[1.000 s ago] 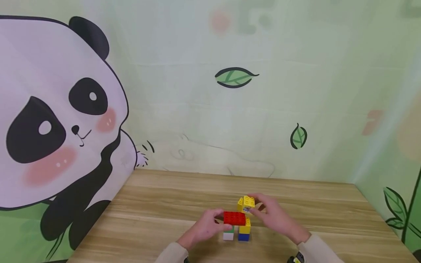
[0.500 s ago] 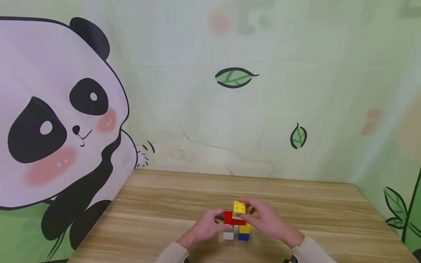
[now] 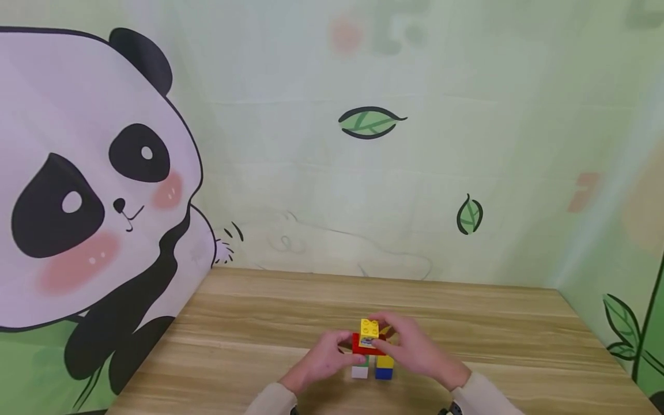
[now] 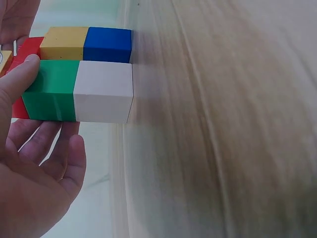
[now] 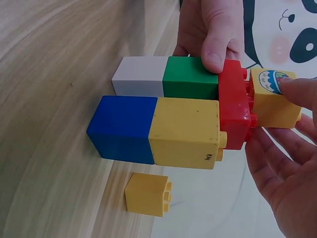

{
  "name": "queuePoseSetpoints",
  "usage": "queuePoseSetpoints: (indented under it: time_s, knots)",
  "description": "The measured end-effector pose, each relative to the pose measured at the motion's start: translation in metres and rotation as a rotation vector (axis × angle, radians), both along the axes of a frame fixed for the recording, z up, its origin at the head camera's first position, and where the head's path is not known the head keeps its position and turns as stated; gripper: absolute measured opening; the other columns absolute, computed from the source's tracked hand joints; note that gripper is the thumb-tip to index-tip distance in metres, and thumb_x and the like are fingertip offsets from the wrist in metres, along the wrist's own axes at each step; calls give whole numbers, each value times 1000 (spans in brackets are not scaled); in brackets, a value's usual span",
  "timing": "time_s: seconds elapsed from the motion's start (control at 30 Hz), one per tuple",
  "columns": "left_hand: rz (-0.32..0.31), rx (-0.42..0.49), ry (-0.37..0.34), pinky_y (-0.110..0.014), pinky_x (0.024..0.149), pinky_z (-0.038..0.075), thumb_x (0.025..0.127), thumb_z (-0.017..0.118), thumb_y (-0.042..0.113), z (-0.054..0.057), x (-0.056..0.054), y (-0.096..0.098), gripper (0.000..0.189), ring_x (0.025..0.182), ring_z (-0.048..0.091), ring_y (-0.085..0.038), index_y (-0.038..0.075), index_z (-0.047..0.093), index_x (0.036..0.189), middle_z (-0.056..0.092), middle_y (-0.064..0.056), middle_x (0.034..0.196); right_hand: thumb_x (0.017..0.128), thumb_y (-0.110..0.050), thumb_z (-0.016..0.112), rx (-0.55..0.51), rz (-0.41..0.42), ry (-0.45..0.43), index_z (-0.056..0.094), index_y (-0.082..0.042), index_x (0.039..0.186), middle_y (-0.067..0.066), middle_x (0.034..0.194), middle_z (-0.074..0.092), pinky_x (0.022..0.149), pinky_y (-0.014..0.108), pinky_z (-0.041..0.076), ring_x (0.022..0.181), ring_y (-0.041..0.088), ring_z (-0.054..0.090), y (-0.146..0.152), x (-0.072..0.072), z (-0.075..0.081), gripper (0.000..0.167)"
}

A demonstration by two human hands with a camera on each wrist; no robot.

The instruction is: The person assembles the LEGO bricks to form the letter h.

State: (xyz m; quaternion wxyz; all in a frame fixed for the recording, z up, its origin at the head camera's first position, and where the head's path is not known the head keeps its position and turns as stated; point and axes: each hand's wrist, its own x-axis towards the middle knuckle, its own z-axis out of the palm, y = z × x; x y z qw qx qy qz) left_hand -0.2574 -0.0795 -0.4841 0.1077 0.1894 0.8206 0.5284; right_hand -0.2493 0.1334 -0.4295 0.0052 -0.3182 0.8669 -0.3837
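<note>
Fingers of the right hand pinch a picture-printed yellow plastic brick at the studs of an oblong red plastic brick; the left hand grips that red brick, probably to steady it.

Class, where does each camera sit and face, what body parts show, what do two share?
Head: worn there, looking forward and down at the table; left hand, right hand, sleeves.
Left wrist: worn there, facing table, white brick; both hands.
Right wrist: worn there, facing the blue brick; both hands.
Wrist views share the red brick.
</note>
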Motion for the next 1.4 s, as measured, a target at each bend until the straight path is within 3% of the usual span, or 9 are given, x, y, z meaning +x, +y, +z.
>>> queuePoseSetpoints:
  time_s: [0.3, 0.47, 0.73, 1.0, 1.4]
  knots:
    - [-8, 6, 4, -30, 75, 50, 83, 74, 24, -2, -1, 1, 27, 89, 59, -12, 17, 67, 107, 66, 7, 98, 90, -20, 67, 27, 1, 25, 55, -11, 127, -6, 110, 61, 79, 34, 51, 92, 10, 56, -4, -4, -3, 40]
    - [-15, 5, 26, -29, 76, 49, 83, 74, 23, -3, -2, 1, 29, 88, 59, -11, 16, 67, 110, 66, 7, 98, 88, -16, 68, 51, 12, 46, 53, -9, 129, -6, 113, 60, 78, 26, 50, 93, 9, 55, -5, -7, -6, 44]
    - [-19, 8, 5, -28, 74, 50, 83, 74, 24, -4, -4, 0, 31, 88, 59, -11, 15, 66, 112, 65, 7, 98, 89, -18, 68, 57, 12, 18, 52, -10, 130, -5, 113, 59, 80, 24, 50, 94, 10, 56, -9, -5, -2, 45]
    - [-81, 30, 18, -28, 79, 49, 83, 73, 15, -4, -5, -3, 31, 94, 59, -12, 13, 65, 113, 67, 4, 101, 89, -17, 68, 81, 24, 57, 52, -11, 130, -4, 114, 59, 80, 23, 50, 93, 9, 56, -9, -3, -2, 44]
    - [-73, 37, 32, -27, 80, 50, 83, 73, 14, -5, -3, -1, 30, 95, 60, -12, 12, 65, 113, 68, 4, 102, 92, -21, 63, 87, 42, 86, 52, -13, 132, 1, 121, 58, 81, 23, 50, 99, 11, 57, -13, -4, -3, 42]
